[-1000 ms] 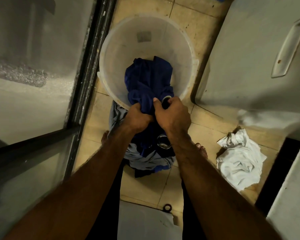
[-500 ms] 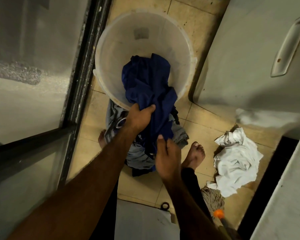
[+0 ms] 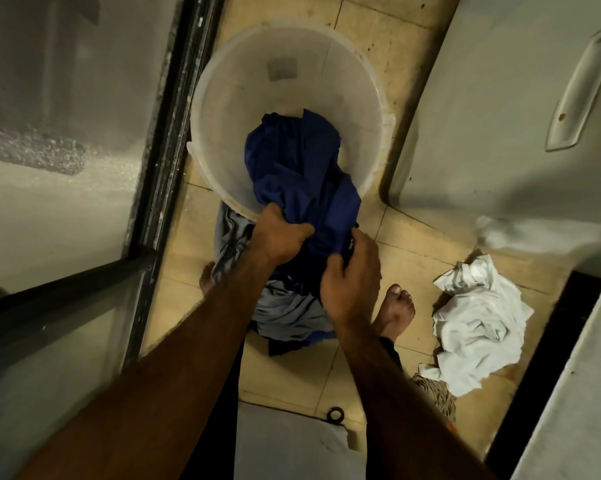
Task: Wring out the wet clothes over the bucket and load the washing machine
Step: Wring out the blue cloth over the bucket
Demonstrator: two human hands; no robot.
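Beige floor tiles (image 3: 427,261), stained along the grout, run between a dark metal door frame (image 3: 167,133) on the left and a white appliance (image 3: 500,133) with a recessed handle (image 3: 583,88) on the right. Between them stands a translucent plastic bucket (image 3: 223,109). A dark blue garment (image 3: 302,174) spills from inside it, over the near rim and down toward the person's legs. Both bare hands are on it. The left hand (image 3: 278,237) grips a bunched fold right at the rim, fingers curled tight. The right hand (image 3: 352,278), lower and just beside it, curls its thumb and fingers round a nearer fold of the same cloth. The upper part of the garment lies inside the bucket beyond the hands; the rest hangs below them onto a heap of grey cloth (image 3: 285,317) on the floor against the bucket's near side. A bare foot (image 3: 396,308) stands just right of that heap. Well apart to the right lies a crumpled white cloth (image 3: 476,323), with what looks like a mop head (image 3: 434,393) at its lower edge.
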